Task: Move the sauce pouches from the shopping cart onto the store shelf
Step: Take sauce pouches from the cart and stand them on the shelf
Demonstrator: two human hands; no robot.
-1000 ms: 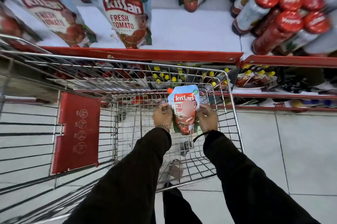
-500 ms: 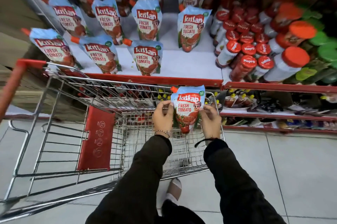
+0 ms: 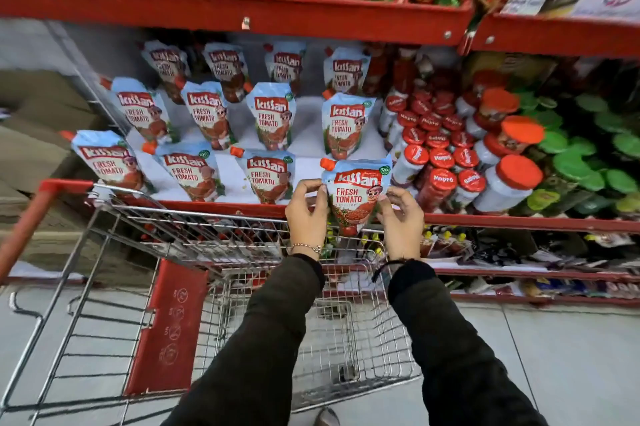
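I hold one blue and red tomato sauce pouch (image 3: 355,195) upright between both hands, its base level with the red front edge of the store shelf (image 3: 221,209). My left hand (image 3: 306,214) pinches its left edge and my right hand (image 3: 400,219) pinches its right edge. Several matching pouches (image 3: 270,117) stand in rows on the white shelf surface behind it. The wire shopping cart (image 3: 242,290) sits below my arms against the shelf, and no pouch shows in its basket.
Red-capped jars (image 3: 440,162) and green-lidded jars (image 3: 585,169) fill the shelf to the right of the pouches. A higher red shelf (image 3: 242,13) carries other packets. More goods lie on lower shelves (image 3: 519,252). Grey floor tiles spread at the right.
Both hands lifted the pouch out of the cart, up and forward to the shelf's front edge. The view tilted upward, bringing the higher shelf into sight.
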